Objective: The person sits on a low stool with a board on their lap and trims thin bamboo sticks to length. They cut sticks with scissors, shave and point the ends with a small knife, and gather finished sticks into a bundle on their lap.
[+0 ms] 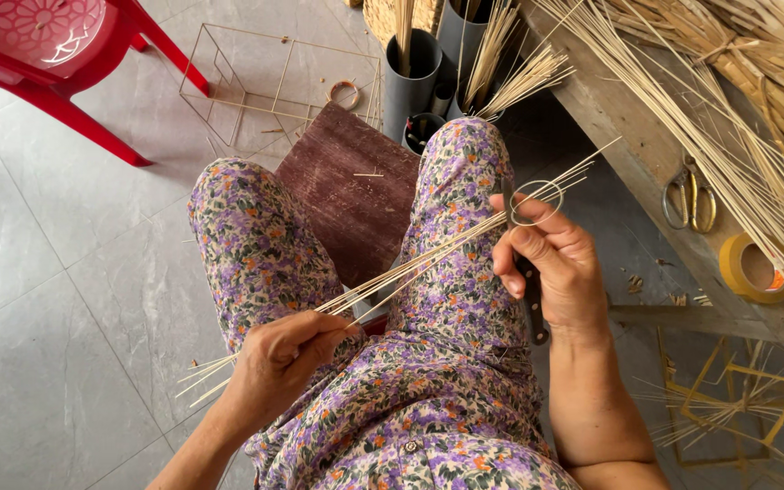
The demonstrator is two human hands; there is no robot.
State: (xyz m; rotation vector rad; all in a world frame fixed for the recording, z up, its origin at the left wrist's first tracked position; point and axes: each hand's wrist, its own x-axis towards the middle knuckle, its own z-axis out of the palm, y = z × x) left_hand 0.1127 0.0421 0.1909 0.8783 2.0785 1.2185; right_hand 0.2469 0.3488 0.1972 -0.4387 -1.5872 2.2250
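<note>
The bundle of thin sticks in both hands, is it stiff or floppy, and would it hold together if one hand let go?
The sticks look thin and pale, so probably light and springy rather than rigid. They fan apart past the left hand and near the wire ring by the right hand, so loose ends would likely splay. Being so slender, they may snap if bent sharply.

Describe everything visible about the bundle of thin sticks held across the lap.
The bundle of thin sticks is pale straw-coloured, looks like split bamboo, and runs diagonally from lower left to upper right over the floral-clothed knees. The left hand pinches its lower part; the right hand holds it near a small wire ring. Both ends fan out loosely.
</note>
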